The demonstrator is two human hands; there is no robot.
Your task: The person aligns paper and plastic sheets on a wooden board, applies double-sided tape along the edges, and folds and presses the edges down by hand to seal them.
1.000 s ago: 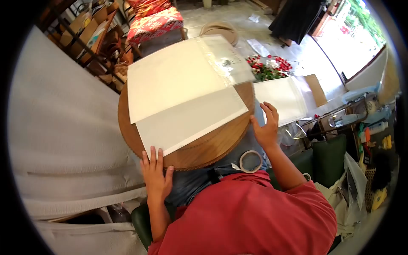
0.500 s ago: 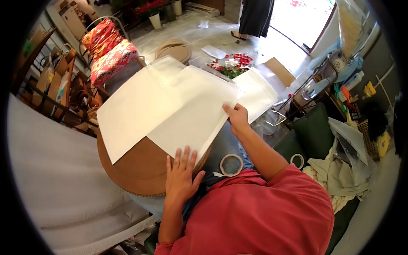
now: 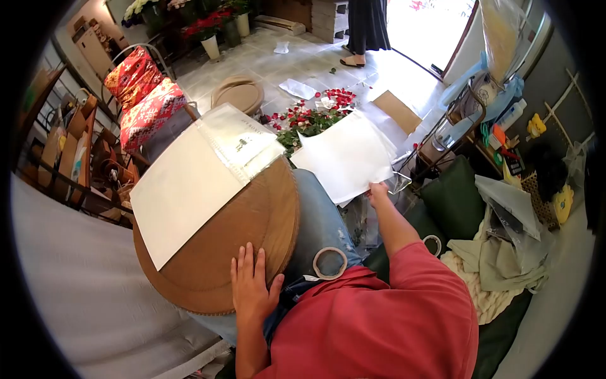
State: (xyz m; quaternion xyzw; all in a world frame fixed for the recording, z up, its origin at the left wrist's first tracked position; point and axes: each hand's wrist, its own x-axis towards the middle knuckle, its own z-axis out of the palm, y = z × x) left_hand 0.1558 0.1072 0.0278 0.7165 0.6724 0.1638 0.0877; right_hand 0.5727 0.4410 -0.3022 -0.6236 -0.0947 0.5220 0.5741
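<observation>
My right hand (image 3: 378, 192) pinches the lower right corner of a white sheet (image 3: 344, 155), held out to the right of the round brown stool top (image 3: 252, 218). More pale sheets show beneath and behind it. My left hand (image 3: 254, 278) rests flat, fingers spread, on the near edge of the stool top. A large cream sheet (image 3: 189, 189) lies across the stool's left part, with a clear printed plastic sleeve (image 3: 243, 142) at its upper end. On my lap sits a roll of tape (image 3: 329, 263).
Red roses (image 3: 309, 120) lie on the floor beyond the sheets, near a brown cardboard piece (image 3: 397, 112). A person (image 3: 367, 28) in dark clothing stands by the doorway. Patterned cushions (image 3: 148, 114) are at the left, a cluttered rack (image 3: 470, 126) at the right.
My right hand has carried the white sheet off the stool to the right, uncovering more stool top and the plastic sleeve. My left hand stays flat on the stool. The view has shifted slightly.
</observation>
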